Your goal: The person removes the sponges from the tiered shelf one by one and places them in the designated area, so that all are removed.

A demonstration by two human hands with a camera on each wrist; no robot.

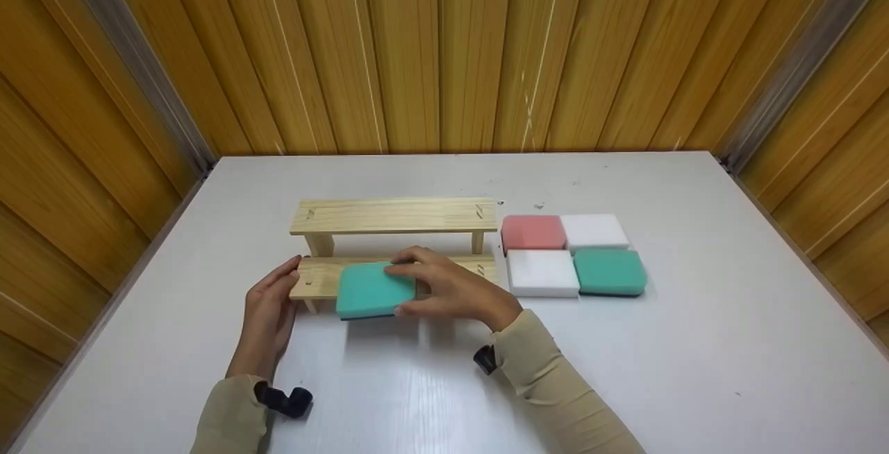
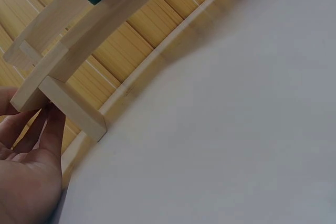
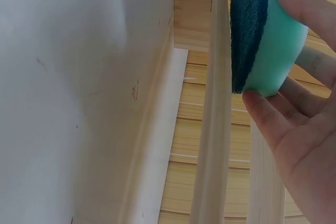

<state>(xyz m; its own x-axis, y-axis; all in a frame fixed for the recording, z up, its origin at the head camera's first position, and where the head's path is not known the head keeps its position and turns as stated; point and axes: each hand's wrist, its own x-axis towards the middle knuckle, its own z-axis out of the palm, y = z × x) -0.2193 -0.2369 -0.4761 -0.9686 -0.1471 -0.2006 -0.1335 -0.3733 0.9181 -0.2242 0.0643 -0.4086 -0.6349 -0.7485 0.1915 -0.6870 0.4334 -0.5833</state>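
Observation:
My right hand [image 1: 462,291] grips a green sponge [image 1: 375,291] by its right side, between thumb and fingers. In the right wrist view the sponge [image 3: 283,35] has its dark scouring layer facing the top of the front wooden shelf [image 3: 212,145]; whether it touches the wood I cannot tell. My left hand [image 1: 267,312] holds the left end of the front shelf [image 1: 316,277]. In the left wrist view, its thumb lies at the board's end and its fingers are beneath, near the shelf's leg [image 2: 76,111].
Behind stands a taller wooden shelf [image 1: 396,214]; whether the two shelves are joined is unclear. To their right lie a pink sponge [image 1: 533,232], two white sponges [image 1: 594,230] and another green sponge [image 1: 610,271] on the white table [image 1: 694,371]. Wood-patterned walls [image 1: 472,58] enclose the back and sides.

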